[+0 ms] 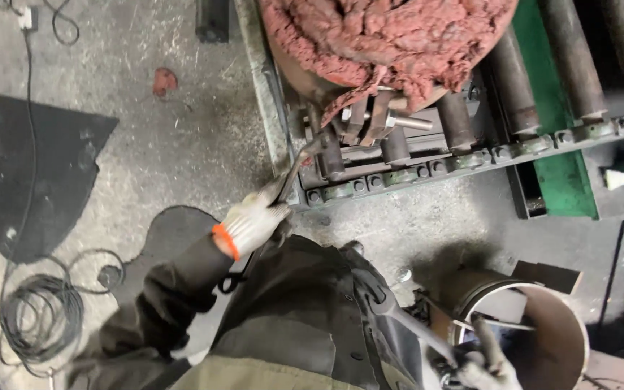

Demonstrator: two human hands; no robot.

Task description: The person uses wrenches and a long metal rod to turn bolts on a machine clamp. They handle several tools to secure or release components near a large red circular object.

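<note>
Head view looks straight down a dark work jacket (305, 325) to a gritty concrete floor (175, 144). Left hand (253, 220), in a white knit glove with an orange cuff, is closed around the lower end of a bent dark metal bar (299, 159); the bar's far end reaches up to the bolted fittings at the edge of a roller frame (427, 170), under a large round piece wrapped in reddish cloth (384, 40). Right hand (485, 365), also gloved, sits at the bottom edge, fingers curled on a thin grey rod (417, 328), just beside a rusty open drum (543, 332). What lies inside the drum cannot be made out. Coiled black cable (37, 310) lies well apart at left.
</note>
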